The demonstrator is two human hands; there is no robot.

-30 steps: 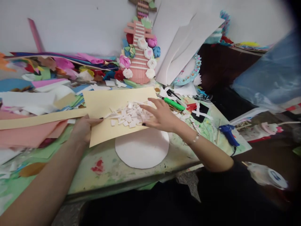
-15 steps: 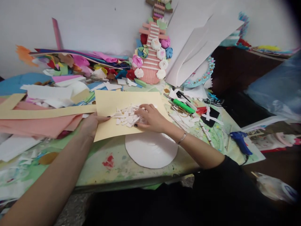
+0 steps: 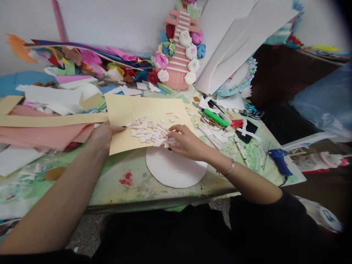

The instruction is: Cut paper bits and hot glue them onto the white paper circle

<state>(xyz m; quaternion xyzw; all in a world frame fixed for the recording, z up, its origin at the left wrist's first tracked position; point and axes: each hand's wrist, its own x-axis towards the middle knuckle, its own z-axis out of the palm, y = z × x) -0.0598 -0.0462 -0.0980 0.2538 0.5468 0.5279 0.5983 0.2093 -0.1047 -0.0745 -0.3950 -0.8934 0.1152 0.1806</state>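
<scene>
A pale yellow paper sheet (image 3: pixel 129 106) is tilted over the table, bearing a loose pile of small white cut pieces (image 3: pixel 147 132). My left hand (image 3: pixel 103 136) grips the sheet's left edge, thumb on top and the other fingers hidden beneath. At the right side of the pile is my right hand (image 3: pixel 185 143), fingers curved and thumb apart, touching the white pieces. Some pieces are hidden by its fingers. Below the sheet, a white round disc (image 3: pixel 176 170) lies on the table, its far part covered by the sheet and my right hand.
Coloured paper scraps (image 3: pixel 90 58) crowd the back left. A pink instrument-shaped craft with paper flowers (image 3: pixel 178 55) leans on the wall. To the right are a green-handled tool (image 3: pixel 216 117), a marker (image 3: pixel 241 151) and a blue glue gun (image 3: pixel 279 161) near the table's edge.
My right hand has drawn back to the right and slightly toward me. More of the pile shows, with a few pieces scattered farther back on the sheet. The view has tilted down.
</scene>
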